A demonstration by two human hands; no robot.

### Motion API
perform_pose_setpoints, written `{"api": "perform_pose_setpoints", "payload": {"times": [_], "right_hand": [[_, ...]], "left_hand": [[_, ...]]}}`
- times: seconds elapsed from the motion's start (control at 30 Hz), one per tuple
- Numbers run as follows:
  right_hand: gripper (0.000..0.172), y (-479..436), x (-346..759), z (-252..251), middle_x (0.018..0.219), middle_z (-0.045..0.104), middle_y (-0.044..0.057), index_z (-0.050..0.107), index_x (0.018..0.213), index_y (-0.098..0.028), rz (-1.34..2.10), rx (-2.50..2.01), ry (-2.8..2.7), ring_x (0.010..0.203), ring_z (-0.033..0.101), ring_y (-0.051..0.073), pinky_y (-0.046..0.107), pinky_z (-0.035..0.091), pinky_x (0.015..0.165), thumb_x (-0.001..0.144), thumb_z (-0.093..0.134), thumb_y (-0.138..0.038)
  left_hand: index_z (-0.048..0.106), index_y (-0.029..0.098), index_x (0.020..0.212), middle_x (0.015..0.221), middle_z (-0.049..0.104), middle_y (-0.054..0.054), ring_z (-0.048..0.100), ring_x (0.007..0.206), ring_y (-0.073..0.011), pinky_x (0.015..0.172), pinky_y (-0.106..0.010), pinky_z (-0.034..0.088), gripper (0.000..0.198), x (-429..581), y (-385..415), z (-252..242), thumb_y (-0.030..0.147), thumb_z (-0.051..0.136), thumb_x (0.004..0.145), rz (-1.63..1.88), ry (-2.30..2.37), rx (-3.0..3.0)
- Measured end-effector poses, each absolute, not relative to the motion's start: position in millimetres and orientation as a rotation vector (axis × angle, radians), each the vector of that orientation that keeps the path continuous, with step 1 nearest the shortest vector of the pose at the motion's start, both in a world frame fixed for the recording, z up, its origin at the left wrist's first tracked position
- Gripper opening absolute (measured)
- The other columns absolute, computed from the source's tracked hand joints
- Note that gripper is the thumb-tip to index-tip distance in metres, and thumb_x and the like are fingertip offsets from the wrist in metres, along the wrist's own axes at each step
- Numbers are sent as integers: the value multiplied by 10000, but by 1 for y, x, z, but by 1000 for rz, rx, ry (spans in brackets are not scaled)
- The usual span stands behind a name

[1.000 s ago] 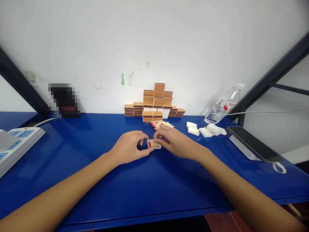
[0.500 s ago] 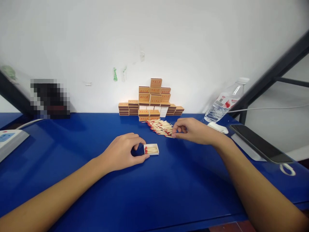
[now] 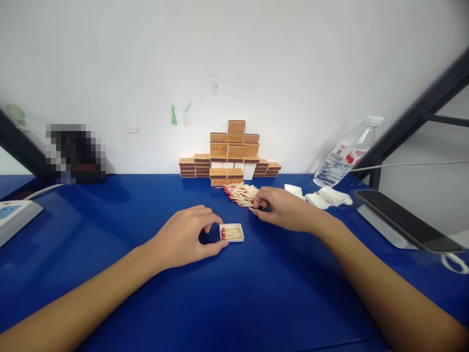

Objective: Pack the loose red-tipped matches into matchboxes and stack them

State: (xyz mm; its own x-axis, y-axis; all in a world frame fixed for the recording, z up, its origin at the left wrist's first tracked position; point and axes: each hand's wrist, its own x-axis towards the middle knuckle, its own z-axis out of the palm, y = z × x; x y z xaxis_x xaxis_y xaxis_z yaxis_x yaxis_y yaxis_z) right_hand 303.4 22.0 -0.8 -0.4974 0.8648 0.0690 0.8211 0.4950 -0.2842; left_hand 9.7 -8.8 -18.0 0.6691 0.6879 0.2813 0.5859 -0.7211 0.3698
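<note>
My left hand (image 3: 190, 237) grips the left end of a small white matchbox tray (image 3: 240, 239) between thumb and fingers. Red-tipped matches (image 3: 232, 233) lie side by side in the tray, heads to the left. Just right of a loose heap of matches (image 3: 242, 194), my right hand (image 3: 280, 208) is closed in a pinch. A single match (image 3: 250, 209) pokes out to the left from its fingertips, low over the blue table.
Brown matchboxes (image 3: 236, 150) are stacked against the wall behind the heap. On the right are white trays (image 3: 318, 200), a tilted water bottle (image 3: 340, 159) and a phone on a white stand (image 3: 406, 220). A power strip (image 3: 22, 215) lies at far left.
My right hand has come left and slightly nearer along the heap's front edge, uncovering the white trays behind it. My left hand still holds the tray; the view has shifted a little.
</note>
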Motion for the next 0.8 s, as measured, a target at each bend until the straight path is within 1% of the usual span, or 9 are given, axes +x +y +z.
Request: {"api": "perform_pose_setpoints", "payload": {"times": [0.1,0.27,0.43,0.57,0.63,0.7,0.8], "right_hand": [[100,22,301,-5,893,624,53,599,880,-199,319,-1431,-2530,781,540,183,299,389,694,962,598,-256],[133,21,302,-5,890,614,46,603,889,-198,400,-1403,-2527,762,523,173,300,379,685,1003,562,-254],[214,2,283,3,899,621,38,583,894,-205,478,-1248,-2447,805,539,175,302,388,709,1059,531,-332],[142,-17,258,0,963,651,41,628,977,-206,555,-1221,-2459,816,569,164,297,399,711,1054,550,-296],[117,-20,254,-2,957,654,36,636,990,-205,592,-1212,-2465,808,576,160,293,404,706,1045,568,-284],[128,-18,257,0,920,646,31,633,955,-202,558,-1197,-2450,810,573,163,291,403,706,1039,581,-284],[168,-9,274,11,864,631,33,624,868,-195,363,-1215,-2410,785,553,169,298,384,694,1020,593,-262]], "left_hand": [[741,224,1080,796,595,16,572,746,-153,660,-290,426,269,10,-8,-18,429,739,907,594,1022,2636],[738,229,1080,793,599,18,575,739,-152,657,-287,418,262,10,-9,-18,424,739,906,595,1015,2645],[739,232,1068,788,597,18,571,737,-153,661,-288,416,251,11,-8,-19,424,742,906,605,1013,2654],[737,221,1043,791,595,18,566,740,-153,655,-290,414,246,11,-8,-19,420,750,898,605,1019,2657],[736,217,1032,793,596,18,566,740,-152,651,-289,412,243,10,-9,-19,415,756,892,604,1019,2658],[735,219,1041,797,598,19,569,744,-152,656,-289,416,244,10,-10,-19,407,762,888,605,1020,2657],[733,226,1059,793,592,22,568,742,-150,661,-289,422,247,10,-10,-18,404,761,890,631,1028,2643]]}}
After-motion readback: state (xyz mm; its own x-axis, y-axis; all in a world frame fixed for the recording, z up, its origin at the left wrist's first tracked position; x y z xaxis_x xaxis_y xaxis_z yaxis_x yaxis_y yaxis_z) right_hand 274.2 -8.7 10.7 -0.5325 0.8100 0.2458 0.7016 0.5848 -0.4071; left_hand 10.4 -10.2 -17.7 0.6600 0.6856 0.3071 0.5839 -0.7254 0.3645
